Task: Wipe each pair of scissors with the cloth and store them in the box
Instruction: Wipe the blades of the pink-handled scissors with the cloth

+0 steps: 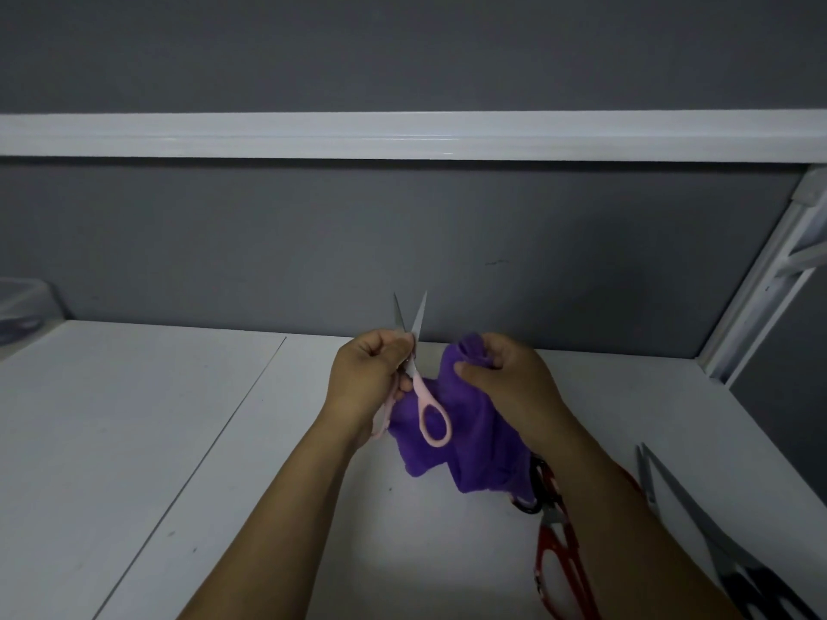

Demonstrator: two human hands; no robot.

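left grip (367, 378): closed round the pink scissors (418, 391) near the pivot. Blades point up and are slightly parted, handle loops hang down.
right grip (505, 378): fingers and thumb bunch the top of the purple cloth (474, 440). The rest drapes down behind the pink handles.
task thing: pink scissors are in the air at frame centre, above the worktop (179, 440). The cloth is just beside the blades, not yet on them.
step, my read: wiping this pair, blades not yet covered.
how to do it well: fold the cloth over one blade, then stroke from pivot to tip along the flat. Keep fingers behind the spine, away from the edge. Do both blades inside and out, then the handles. Close the blades before boxing.
waiting: red scissors (551, 485) and a big grey-bladed pair (698, 521) lie at lower right of the worktop.
hidden: the right forearm covers part of the red pair. The black loop beside it may be part of that pair or of another, can't tell. The left palm hides the pink pivot.
cut off: the big pair's handles run out at the bottom right corner.
box: unclear. The translucent container (22, 306) at the left edge is mostly out of frame and may be it.
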